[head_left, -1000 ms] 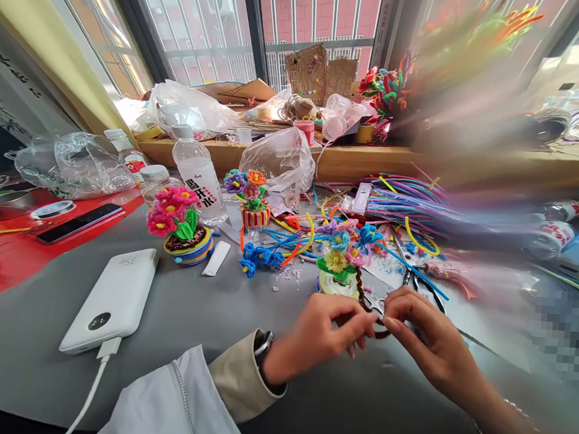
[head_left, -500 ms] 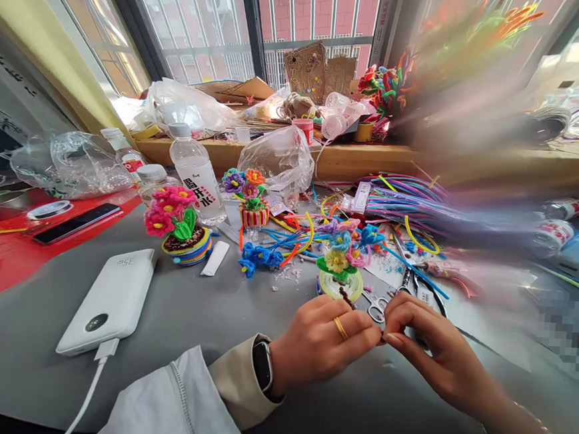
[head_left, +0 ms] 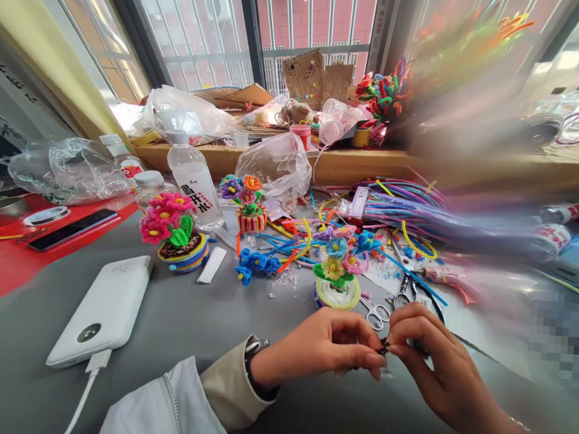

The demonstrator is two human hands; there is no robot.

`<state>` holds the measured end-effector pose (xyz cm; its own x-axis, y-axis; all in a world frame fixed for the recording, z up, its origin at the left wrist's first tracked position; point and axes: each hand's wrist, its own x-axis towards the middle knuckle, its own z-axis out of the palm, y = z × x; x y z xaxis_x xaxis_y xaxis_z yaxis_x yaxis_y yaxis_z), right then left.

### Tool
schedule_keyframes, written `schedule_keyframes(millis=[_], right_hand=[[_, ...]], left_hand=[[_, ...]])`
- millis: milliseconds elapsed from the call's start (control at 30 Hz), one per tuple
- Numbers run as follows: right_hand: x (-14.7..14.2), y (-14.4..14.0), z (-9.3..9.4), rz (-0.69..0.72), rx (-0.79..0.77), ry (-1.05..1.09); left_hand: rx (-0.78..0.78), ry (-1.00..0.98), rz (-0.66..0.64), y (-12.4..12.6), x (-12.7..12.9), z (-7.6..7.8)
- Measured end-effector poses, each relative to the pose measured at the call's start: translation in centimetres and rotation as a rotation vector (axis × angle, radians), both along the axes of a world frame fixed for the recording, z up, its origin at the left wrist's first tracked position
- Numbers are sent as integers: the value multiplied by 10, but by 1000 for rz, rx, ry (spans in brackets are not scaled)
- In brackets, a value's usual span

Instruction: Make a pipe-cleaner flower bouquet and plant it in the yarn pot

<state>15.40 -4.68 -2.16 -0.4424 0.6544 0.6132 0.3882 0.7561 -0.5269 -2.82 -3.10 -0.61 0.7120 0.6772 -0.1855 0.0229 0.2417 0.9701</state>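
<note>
My left hand [head_left: 329,346] and my right hand [head_left: 426,361] meet fingertip to fingertip above the grey table [head_left: 201,317]. Between them they pinch a short dark brown pipe cleaner [head_left: 383,349]; only its tip shows. Just behind my hands stands a small pipe-cleaner flower pot [head_left: 338,274] with a yellow, a blue and a pink bloom. Small scissors [head_left: 375,313] lie next to it, and larger scissors [head_left: 407,290] lie a little farther right.
A white power bank [head_left: 102,309] with a cable lies at the left. Two more flower pots [head_left: 174,231] [head_left: 248,204], a water bottle [head_left: 193,172], blue pipe-cleaner flowers [head_left: 255,264] and a bundle of coloured pipe cleaners [head_left: 405,203] crowd the back. A phone [head_left: 73,220] rests on red cloth.
The brown pipe cleaner, a visible loop a second ago, is now almost fully tucked between my fingertips. Both hands have shifted slightly lower and nearer to me.
</note>
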Motion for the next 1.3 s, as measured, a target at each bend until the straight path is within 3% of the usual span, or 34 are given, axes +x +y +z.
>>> schedule_keyframes(millis=[367, 533, 700, 900, 1000, 1133, 1300], right_hand=[[2, 3, 6, 112, -299, -195], [2, 3, 1, 126, -259, -242], [0, 3, 1, 16, -182, -156], [-3, 4, -2, -97, -72, -83], [-2, 5, -1, -122, -102, -70], [0, 9, -3, -148, -184, -63], [1, 11, -5, -179, -249, -41]], left_hand=[[175, 218, 25, 1, -2, -6], [220, 223, -41, 4, -3, -8], [146, 171, -46, 8, -3, -10], [202, 176, -23, 7, -3, -6], [196, 198, -5, 7, -3, -6], [357, 311, 71, 7, -3, -5], [395, 374, 100, 8, -4, -4]])
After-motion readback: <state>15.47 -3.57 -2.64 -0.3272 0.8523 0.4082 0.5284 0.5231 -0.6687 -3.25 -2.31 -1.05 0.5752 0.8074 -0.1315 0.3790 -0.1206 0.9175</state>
